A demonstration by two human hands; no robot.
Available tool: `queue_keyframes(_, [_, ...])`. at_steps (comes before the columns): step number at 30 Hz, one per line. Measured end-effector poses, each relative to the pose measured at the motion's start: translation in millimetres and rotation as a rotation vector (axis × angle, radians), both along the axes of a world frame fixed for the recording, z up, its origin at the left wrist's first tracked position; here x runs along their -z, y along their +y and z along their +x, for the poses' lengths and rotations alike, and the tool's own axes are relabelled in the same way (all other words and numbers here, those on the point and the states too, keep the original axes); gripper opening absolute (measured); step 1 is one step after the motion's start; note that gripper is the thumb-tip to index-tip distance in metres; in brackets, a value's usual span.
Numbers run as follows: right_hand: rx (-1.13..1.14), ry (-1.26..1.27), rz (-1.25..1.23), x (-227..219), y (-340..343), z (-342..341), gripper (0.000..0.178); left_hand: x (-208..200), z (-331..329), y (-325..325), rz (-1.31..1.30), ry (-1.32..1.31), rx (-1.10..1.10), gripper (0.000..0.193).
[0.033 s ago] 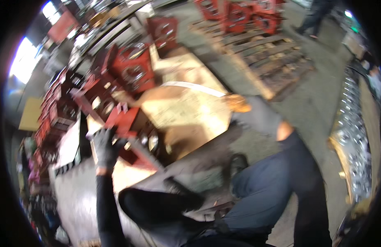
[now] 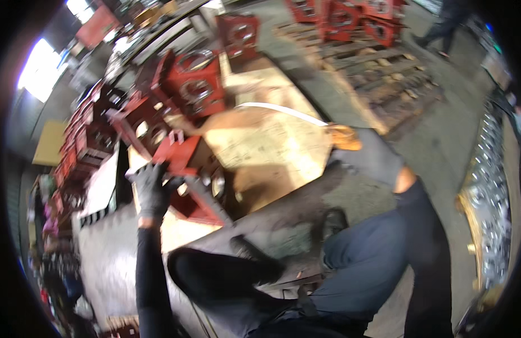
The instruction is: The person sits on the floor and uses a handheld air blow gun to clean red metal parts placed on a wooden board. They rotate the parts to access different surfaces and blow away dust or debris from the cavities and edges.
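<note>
My right hand [image 2: 376, 159], in a grey glove, is closed round the orange handle [image 2: 345, 137] of a long tool. Its thin, pale blade [image 2: 283, 111] points left over a wooden board [image 2: 277, 146]; the tool's exact kind is unclear. My left hand [image 2: 150, 188], also gloved in grey, is at the left side of a red metal housing [image 2: 184, 155] with round bored holes. The fingers look spread, with the thumb toward the housing; any contact is blurred. The blade is apart from the housing.
More red housings [image 2: 195, 90] stand behind and to the left. A wooden pallet [image 2: 378, 79] carries others at the back. Rows of shiny metal parts [image 2: 493, 197] lie along the right. A person [image 2: 440, 31] stands at the far right. My legs are close below the board.
The whole view has shifted, so the scene appears slightly farther right. Both hands stay in nearly the same places relative to the housing and board; the orange-handled tool remains in my right hand.
</note>
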State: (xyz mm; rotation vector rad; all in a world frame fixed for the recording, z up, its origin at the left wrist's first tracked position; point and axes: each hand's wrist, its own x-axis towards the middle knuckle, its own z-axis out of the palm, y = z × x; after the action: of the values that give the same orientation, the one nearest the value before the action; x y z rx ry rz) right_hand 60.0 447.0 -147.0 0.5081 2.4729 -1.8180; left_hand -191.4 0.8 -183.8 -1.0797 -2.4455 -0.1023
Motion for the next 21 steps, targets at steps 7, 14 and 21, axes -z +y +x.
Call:
queue_keyframes(7, [-0.105,-0.081,-0.239,49,16,-12,0.016,6,-5,-26,-0.036,0.058,-0.228,0.041])
queue_keyframes(14, [-0.112,-0.089,-0.389,158,-2,-29,0.022,8,-3,-24,0.018,0.081,-0.172,0.047])
queue_keyframes(21, [-0.168,-0.189,-0.435,234,-25,-63,0.022,21,-8,-18,0.072,0.009,-0.193,0.064])
